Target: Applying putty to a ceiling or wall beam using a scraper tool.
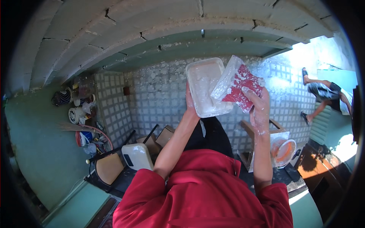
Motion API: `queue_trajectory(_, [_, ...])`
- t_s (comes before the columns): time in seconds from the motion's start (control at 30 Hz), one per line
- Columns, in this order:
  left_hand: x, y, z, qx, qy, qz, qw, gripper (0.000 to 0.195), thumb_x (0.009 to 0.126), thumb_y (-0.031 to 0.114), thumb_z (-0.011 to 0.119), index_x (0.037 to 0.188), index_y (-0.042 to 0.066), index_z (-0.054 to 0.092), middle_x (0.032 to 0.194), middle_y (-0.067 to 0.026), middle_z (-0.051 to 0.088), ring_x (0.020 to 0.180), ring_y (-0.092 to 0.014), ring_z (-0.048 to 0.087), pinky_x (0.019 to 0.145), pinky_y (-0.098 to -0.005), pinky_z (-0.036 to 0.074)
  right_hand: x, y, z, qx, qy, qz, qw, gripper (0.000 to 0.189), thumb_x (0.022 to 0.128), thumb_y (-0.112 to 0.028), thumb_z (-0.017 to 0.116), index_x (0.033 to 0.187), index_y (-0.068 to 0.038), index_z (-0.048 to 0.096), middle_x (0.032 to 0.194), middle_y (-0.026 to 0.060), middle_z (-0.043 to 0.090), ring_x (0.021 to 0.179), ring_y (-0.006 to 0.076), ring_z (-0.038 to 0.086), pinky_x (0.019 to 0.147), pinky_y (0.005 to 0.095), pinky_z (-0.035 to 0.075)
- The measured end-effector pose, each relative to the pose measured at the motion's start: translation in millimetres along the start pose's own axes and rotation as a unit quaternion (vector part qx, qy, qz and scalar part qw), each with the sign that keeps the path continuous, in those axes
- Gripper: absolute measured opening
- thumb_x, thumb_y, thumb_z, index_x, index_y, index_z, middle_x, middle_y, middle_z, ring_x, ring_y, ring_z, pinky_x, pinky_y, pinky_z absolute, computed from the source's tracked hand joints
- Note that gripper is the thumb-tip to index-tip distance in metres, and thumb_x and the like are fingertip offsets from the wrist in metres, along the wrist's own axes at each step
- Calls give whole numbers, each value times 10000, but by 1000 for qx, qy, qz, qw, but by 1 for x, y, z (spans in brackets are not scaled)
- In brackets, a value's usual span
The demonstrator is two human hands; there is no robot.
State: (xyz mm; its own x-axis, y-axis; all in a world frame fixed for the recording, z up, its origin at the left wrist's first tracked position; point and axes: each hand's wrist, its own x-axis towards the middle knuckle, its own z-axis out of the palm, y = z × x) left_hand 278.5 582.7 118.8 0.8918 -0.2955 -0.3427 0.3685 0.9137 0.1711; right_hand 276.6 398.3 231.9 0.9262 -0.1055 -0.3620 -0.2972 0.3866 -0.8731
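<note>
A clear rectangular plastic tub (pixel 203 82) with whitish paste or plaster in it is held up in front of me. My left hand (pixel 191 102) grips its left side, with most of the fingers hidden beneath or behind it. In my right hand (pixel 259 104) is a red-and-clear plastic piece (pixel 242 82), smeared with white paste; whether it is a bag or a spreader I cannot tell. Its clear left edge overlaps the tub's right side, and my thumb presses on the red part. White residue marks my right fingers and wrist.
A block wall (pixel 159 20) curves across the top. Buckets and tools (pixel 76 115) line the left side. Chairs (pixel 109 168) stand lower left, with a white plastic lid-like object (pixel 137 156) nearby. A wooden stool (pixel 251 142) and orange-stained bucket (pixel 283 152) are lower right; another person (pixel 328 94) is far right.
</note>
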Motion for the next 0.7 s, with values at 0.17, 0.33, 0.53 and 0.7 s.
queue_trajectory(0.17, [-2,7,45,-23,-34,-34,999,774,940,653,395,1459,79,390,1397,-160,509,1231,-342,543,1062,-498,438,-11,-35,0,-187,-11,-43,981,246,840,-66,638,1058,47,634,944,86,693,819,123,637,761,271,500])
queue_trajectory(0.33, [10,9,70,10,-79,-82,993,787,944,663,357,1465,73,379,1394,-174,515,1210,-347,568,1048,-513,465,-3,-65,15,-317,-90,-60,942,273,786,-97,639,1014,53,630,871,107,689,784,163,637,750,317,495])
queue_trajectory(0.53, [17,0,85,31,-80,-117,989,752,965,654,327,1411,60,445,1313,-159,585,1156,-308,607,1007,-471,505,14,-74,28,-365,-122,-90,919,271,744,-112,650,939,76,634,799,170,682,741,259,652,745,359,490])
queue_trajectory(0.7, [25,-4,95,48,-87,-119,988,712,984,626,320,1379,54,476,1290,-155,599,1117,-298,624,987,-465,516,24,-61,15,-350,-121,-102,923,261,730,-111,669,917,70,647,792,163,685,740,246,652,737,354,493])
